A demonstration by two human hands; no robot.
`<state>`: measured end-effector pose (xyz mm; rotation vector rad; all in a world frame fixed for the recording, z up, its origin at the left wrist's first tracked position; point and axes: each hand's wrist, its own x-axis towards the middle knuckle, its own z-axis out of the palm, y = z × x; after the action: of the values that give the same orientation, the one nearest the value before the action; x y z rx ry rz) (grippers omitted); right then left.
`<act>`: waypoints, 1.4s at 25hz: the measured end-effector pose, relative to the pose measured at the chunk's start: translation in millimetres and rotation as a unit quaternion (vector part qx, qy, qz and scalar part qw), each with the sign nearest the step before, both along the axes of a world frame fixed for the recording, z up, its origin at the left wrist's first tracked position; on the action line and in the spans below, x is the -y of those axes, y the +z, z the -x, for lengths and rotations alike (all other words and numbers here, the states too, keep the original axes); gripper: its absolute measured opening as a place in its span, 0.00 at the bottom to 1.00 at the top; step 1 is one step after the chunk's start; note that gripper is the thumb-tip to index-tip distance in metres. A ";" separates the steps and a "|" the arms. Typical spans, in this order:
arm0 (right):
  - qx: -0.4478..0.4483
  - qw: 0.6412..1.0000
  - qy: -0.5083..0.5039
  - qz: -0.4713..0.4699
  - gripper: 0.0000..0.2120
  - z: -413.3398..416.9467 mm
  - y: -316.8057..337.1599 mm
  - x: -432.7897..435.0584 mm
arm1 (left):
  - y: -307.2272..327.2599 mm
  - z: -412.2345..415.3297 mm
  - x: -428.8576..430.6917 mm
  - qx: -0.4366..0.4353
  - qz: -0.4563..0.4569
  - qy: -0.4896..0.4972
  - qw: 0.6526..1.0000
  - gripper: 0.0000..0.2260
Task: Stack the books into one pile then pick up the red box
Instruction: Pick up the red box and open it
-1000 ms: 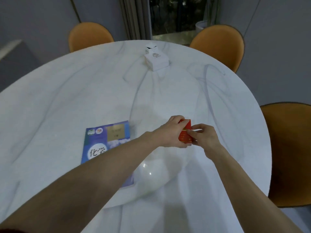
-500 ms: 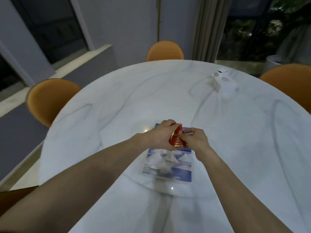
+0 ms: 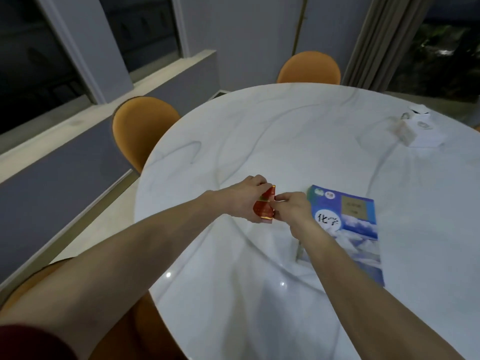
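A small red rectangular box with gold trim [image 3: 265,207] is held above the near part of a round white marble bench [image 3: 272,141], gripped between two bare hands. The left hand [image 3: 242,200] wraps around the box from the left, its fingers [image 3: 259,181] curled over the upper far edge and clamped on it. The right hand [image 3: 292,207] meets the box from the right, its fingers [image 3: 281,197] pinched together against the box's right edge, close to the left hand's fingertips. The box stands tilted, its top leaning away from the viewer. Just right of the right hand, a blue paperback book with clouds and large Chinese characters on its cover [image 3: 348,222] lies flat on the bench; whether other books lie beneath it cannot be told. The right forearm crosses over the book's near left corner. Far off at the right edge of the bench sits a white cardboard box [image 3: 415,131]. Two orange upholstered chairs stand around the bench, one at the left [image 3: 140,126] and one at the far side [image 3: 309,67].
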<state>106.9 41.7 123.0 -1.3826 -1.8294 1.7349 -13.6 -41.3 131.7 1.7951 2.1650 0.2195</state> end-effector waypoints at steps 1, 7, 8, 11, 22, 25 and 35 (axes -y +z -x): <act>0.002 1.000 -0.002 -0.001 0.08 13.4 -0.5 13.2 | -2.6 13.5 10.9 -0.002 0.001 -0.001 1.000 0.33; 0.036 0.999 -0.008 -0.038 0.05 85.1 -13.0 75.5 | -22.8 85.8 64.3 -0.001 0.007 0.005 1.000 0.34; 0.041 0.998 -0.007 -0.042 0.05 95.4 -18.5 83.9 | -28.3 95.6 71.5 0.002 0.011 0.008 1.000 0.35; 0.043 0.998 -0.018 -0.030 0.06 116.9 -37.6 103.0 | -46.2 117.6 88.8 0.010 0.020 0.010 1.000 0.36; 0.074 0.994 -0.073 0.030 0.10 180.5 -115.4 137.0 | -113.2 186.2 102.2 -0.004 0.089 -0.044 0.995 0.36; 0.087 0.989 -0.107 0.051 0.10 189.3 -132.8 134.5 | -129.8 196.2 93.3 0.001 0.112 -0.078 0.991 0.36; 0.108 0.980 -0.156 0.068 0.07 202.0 -158.7 119.8 | -156.6 205.0 68.0 0.036 0.118 -0.138 0.983 0.35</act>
<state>-95.1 -78.1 -35.8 -1.8640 -1.5093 1.6233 -218.5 -109.3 -24.9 1.8890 1.7832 -0.0357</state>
